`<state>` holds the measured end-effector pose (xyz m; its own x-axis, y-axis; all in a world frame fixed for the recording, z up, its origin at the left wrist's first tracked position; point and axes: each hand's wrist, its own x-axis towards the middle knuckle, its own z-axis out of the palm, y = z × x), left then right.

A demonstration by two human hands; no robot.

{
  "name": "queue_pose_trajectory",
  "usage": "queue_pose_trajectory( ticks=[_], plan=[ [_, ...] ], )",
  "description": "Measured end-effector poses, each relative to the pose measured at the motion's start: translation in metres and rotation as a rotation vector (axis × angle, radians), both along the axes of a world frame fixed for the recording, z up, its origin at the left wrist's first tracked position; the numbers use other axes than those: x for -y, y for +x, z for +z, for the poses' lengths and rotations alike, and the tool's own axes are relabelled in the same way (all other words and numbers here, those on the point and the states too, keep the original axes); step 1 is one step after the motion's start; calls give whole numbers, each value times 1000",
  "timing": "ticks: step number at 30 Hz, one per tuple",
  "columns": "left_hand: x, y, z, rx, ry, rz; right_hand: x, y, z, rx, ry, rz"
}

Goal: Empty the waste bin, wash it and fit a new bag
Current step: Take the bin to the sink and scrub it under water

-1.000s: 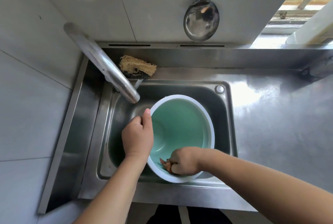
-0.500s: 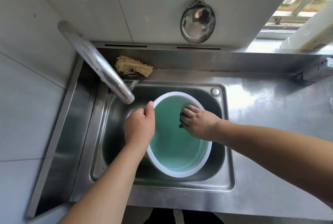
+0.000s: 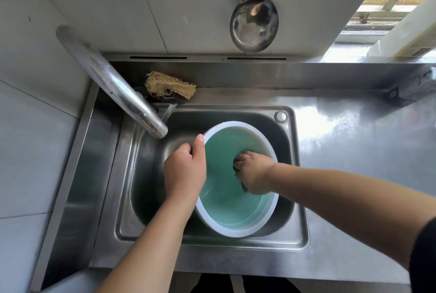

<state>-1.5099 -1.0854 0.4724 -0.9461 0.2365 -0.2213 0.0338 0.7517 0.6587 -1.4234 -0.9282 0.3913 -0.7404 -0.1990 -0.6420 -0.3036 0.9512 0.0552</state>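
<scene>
The teal waste bin stood in the sink, its left rim gripped by the left hand. The right hand, clutching a dark scourer, had been moved from near rim to right inner wall within 1 second; washing was judged unfinished.

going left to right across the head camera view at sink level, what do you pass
Faucet spout → left hand gripping the bin's rim → green waste bin → right hand scrubbing inside it with a dark scrubber → steel counter.
</scene>
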Motion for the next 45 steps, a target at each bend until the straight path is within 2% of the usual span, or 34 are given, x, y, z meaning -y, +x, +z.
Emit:
queue_pose_trajectory(
  ticks=[5,9,12,14,16,18,22,28,35,37,41,45],
  plan=[
    [-1,14,2,-59,-11,-67,51,15,-16,294,-315,-396],
    [6,11,-1,-42,15,-53,82,5,-17,402,-631,-715],
    [14,0,-3,3,48,-7,96,-7,-11,400,-819,-855],
    [18,-5,-7,13,61,29,107,-15,-10,376,-1011,-1052],
    [20,-8,-9,15,73,59,119,-28,-9,291,-1154,-1250],
    [21,-11,-12,26,73,68,126,-42,-14,191,-1221,-1347],
    [25,-16,-14,48,77,114,134,-67,-32,79,-1188,-1308],
    [32,-11,-12,84,83,104,151,-99,-73,-114,-953,-1156],
    [49,-14,-21,104,102,129,165,-115,-112,-199,-785,-1233],
    [55,-17,-22,101,93,113,168,-117,-116,-230,-732,-1331],
    [62,-16,-23,108,74,106,147,-127,-121,-202,-677,-1733],
    [62,-16,-23,107,28,115,127,-124,-132,-183,-744,-1923]
  ],
)
